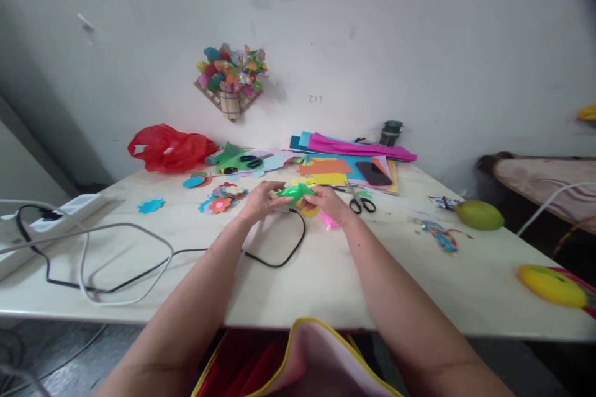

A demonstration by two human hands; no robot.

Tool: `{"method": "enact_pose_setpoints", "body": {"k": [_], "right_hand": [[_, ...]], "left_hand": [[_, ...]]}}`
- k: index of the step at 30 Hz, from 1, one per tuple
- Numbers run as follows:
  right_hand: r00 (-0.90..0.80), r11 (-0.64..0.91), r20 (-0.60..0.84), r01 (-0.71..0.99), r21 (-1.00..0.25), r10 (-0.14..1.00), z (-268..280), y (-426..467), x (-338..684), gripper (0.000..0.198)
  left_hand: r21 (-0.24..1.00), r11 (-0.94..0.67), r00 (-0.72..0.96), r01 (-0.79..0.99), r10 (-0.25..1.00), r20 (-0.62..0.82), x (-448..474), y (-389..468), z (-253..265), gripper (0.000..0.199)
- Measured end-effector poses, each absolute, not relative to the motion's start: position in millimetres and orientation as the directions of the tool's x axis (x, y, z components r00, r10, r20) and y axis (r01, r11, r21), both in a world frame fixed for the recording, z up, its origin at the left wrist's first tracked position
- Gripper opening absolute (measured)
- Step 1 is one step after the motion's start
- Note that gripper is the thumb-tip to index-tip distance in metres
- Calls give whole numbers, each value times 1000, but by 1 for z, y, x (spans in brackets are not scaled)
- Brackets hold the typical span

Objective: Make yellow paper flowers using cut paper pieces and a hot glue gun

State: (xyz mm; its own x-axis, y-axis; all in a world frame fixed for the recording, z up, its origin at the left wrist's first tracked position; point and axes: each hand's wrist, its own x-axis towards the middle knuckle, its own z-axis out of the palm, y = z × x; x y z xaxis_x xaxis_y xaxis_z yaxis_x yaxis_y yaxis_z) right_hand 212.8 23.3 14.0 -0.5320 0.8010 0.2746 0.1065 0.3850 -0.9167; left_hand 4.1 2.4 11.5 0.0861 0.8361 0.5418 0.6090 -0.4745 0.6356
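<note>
Above the middle of the table, my left hand (263,200) and my right hand (327,201) pinch a small, shiny green plastic packet (295,192) from either side. What is inside it is too small to make out. A shiny pink packet (328,220) lies by my right wrist, and yellow paper pieces (309,211) show beneath the hands. Black-handled scissors (361,201) rest just right of my right hand. A black cord (279,265) loops up to a spot by my left fingers; its end is partly hidden.
Paper flowers (221,200), a blue cutout (151,205) and a red plastic bag (170,147) lie left. Coloured sheets (326,167), a phone (373,173) and a second pair of scissors (254,161) are behind. Cables run from a power strip (84,205); a mango (479,215) lies right.
</note>
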Motion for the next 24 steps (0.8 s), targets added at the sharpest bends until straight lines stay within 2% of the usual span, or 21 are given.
{"method": "enact_pose_setpoints", "body": {"k": [3, 5, 9, 14, 18, 24], "right_hand": [[-562, 350, 263, 52, -935, 784, 16, 18, 207, 24], [-563, 320, 241, 44, -946, 790, 16, 17, 205, 25], [-589, 262, 204, 14, -965, 782, 16, 18, 204, 27], [-537, 244, 228, -44, -969, 812, 13, 19, 202, 28], [-406, 258, 260, -61, -964, 876, 11, 21, 198, 31], [-331, 272, 276, -59, -961, 903, 8, 25, 194, 31]], "left_hand": [[744, -369, 130, 557, 923, 361, 4, -2, 14, 42], [846, -305, 138, 438, 952, 273, 3, -6, 17, 42], [912, -268, 217, 310, 954, 206, 3, -15, 23, 39], [940, -244, 206, 239, 959, 196, 7, -16, 24, 36], [945, -268, 136, 189, 960, 245, 8, -10, 18, 36], [932, -272, 114, 240, 961, 251, 13, -8, 11, 36]]}}
